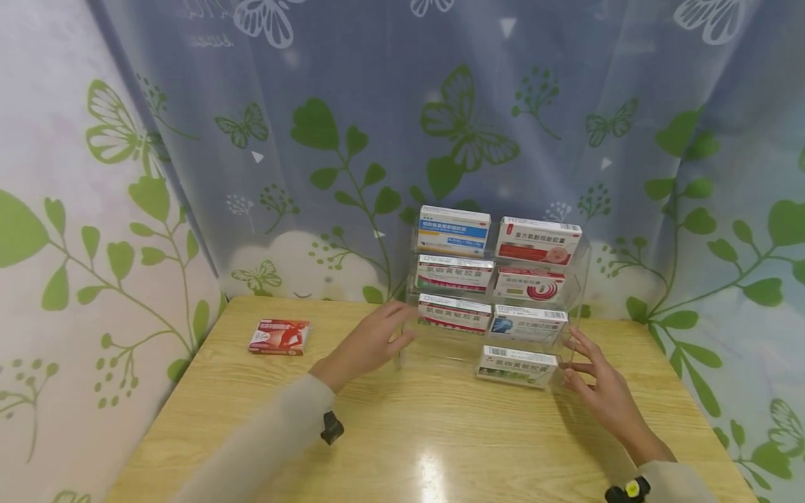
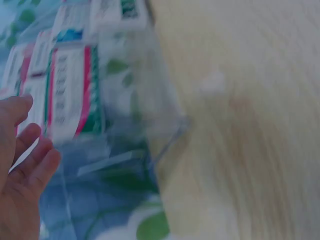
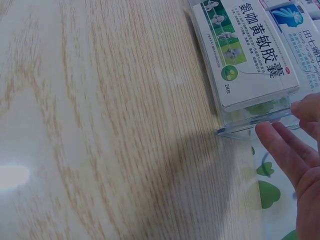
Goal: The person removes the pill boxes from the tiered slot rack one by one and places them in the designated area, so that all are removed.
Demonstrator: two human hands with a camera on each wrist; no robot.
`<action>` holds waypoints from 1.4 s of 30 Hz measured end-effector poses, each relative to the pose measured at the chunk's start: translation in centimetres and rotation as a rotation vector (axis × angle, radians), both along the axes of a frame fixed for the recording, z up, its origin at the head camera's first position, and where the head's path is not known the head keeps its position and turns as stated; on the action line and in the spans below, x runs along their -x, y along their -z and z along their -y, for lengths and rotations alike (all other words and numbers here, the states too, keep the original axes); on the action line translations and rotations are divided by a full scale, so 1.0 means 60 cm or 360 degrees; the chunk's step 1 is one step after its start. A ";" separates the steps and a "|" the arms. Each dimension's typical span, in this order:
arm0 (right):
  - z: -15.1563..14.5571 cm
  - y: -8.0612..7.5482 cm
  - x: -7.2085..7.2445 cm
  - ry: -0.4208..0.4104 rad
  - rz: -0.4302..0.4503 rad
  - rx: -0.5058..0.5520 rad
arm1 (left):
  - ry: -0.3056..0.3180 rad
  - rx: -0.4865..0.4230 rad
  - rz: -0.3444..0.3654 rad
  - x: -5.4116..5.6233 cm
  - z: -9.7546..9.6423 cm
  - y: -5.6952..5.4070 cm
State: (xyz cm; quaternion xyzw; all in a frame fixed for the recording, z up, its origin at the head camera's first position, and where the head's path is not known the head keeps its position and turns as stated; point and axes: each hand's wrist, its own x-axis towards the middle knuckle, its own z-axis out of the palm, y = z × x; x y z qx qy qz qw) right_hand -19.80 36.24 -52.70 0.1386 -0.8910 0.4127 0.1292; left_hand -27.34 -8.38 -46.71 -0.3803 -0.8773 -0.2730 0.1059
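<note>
A clear stepped display rack [image 1: 440, 353] holds medicine boxes in two columns. My left hand [image 1: 367, 342] is at the rack's left side, fingers loosely bent with nothing in them, near a white, red and green box [image 2: 70, 92]. At the lower right side, my right hand [image 1: 606, 395] has its fingertips at the rack's clear side edge [image 3: 250, 125]; whether they press on it I cannot tell. Beside those fingers, a white and green capsule box [image 3: 245, 55] leans in the bottom tier. The tier above it carries a white and blue box [image 1: 527, 326].
A red medicine box [image 1: 279, 337] lies on the wooden table [image 1: 377, 447] at the left. The rack's top tier bears a blue and orange box [image 1: 453, 234] and a red and white box [image 1: 537, 242]. A patterned curtain [image 1: 352, 84] hangs behind.
</note>
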 end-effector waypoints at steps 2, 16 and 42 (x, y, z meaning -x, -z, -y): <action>0.001 0.000 0.000 0.0002 0.0002 0.0001 | 0.0058 0.0027 -0.0028 -0.005 -0.023 0.011; 0.003 -0.001 -0.002 -0.0009 -0.0024 0.0022 | 0.0220 0.0140 -0.0067 -0.032 -0.155 0.063; 0.003 -0.002 -0.003 -0.0016 -0.0038 0.0018 | 0.0194 -0.0186 0.0205 -0.017 -0.206 0.071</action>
